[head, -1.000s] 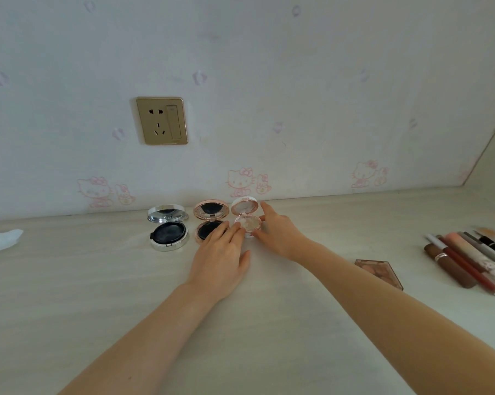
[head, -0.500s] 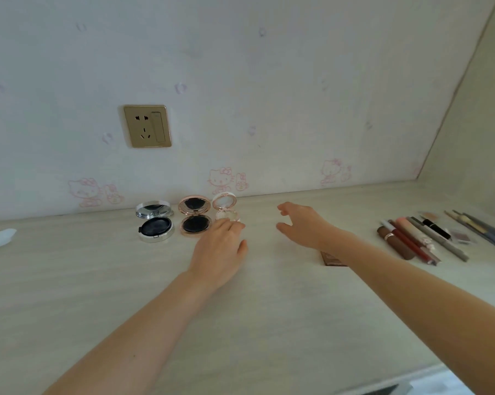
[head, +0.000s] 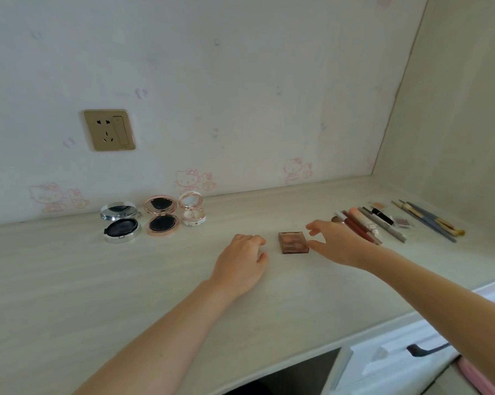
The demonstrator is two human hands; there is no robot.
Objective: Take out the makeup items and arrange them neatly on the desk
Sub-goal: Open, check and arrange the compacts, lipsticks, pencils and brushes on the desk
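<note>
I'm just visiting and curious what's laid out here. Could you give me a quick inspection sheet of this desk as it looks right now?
Surface: pale wood-grain desk.
Job's things: three open round compacts in a row by the wall: silver compact, rose-gold compact, white compact. Brown square palette lies flat between the hands. Row of pencils and tubes and brushes at right.
Clutter: nothing seen.
Fingers: left hand loosely curled, holds nothing; right hand spread open beside the palette, whether touching it cannot be told.
Cables: nothing seen.
Surroundings: wall socket, cartoon-cat wallpaper, drawer handle.
</note>
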